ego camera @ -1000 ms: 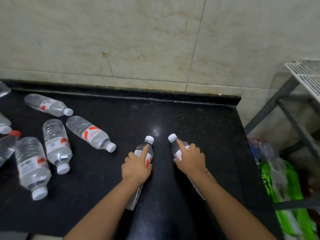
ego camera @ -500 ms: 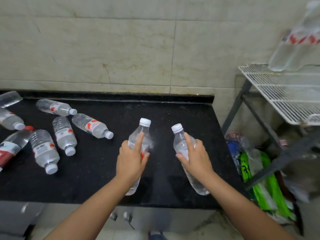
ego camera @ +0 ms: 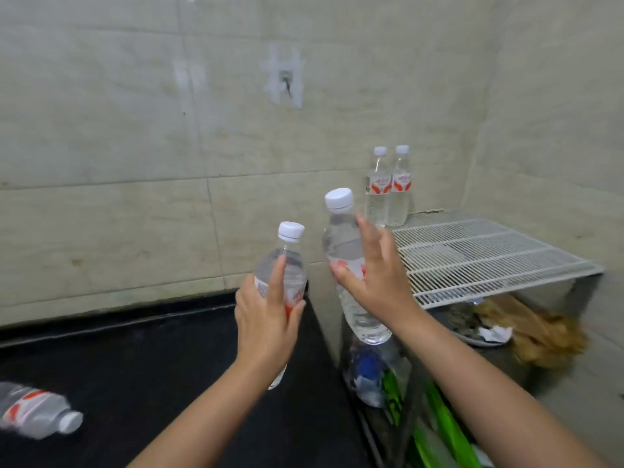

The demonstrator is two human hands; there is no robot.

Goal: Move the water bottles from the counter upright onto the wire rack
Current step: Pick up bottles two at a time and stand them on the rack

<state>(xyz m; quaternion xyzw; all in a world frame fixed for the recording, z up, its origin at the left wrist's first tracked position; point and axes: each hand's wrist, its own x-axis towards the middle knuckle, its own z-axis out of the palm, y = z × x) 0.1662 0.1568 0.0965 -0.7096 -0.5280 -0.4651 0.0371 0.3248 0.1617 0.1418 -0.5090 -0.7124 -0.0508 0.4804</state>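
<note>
My left hand (ego camera: 266, 319) grips a clear water bottle (ego camera: 287, 261) with a white cap, held upright above the right end of the black counter (ego camera: 152, 366). My right hand (ego camera: 374, 278) grips a second clear bottle (ego camera: 341, 238), tilted slightly left, in the air just left of the white wire rack (ego camera: 479, 258). Two bottles (ego camera: 388, 187) with red and white labels stand upright at the rack's back left corner. One more bottle (ego camera: 33, 413) lies on its side at the counter's left edge.
A tiled wall rises behind the counter and rack, with a taped fitting (ego camera: 287, 79) on it. Under the rack lie plastic bags, green packaging (ego camera: 439, 434) and brown stuff (ego camera: 540, 329). Most of the rack's surface is bare wire.
Both hands have lifted their bottles off the counter and carried them up and to the right, toward the rack. My view has swung right, so most lying bottles are out of frame.
</note>
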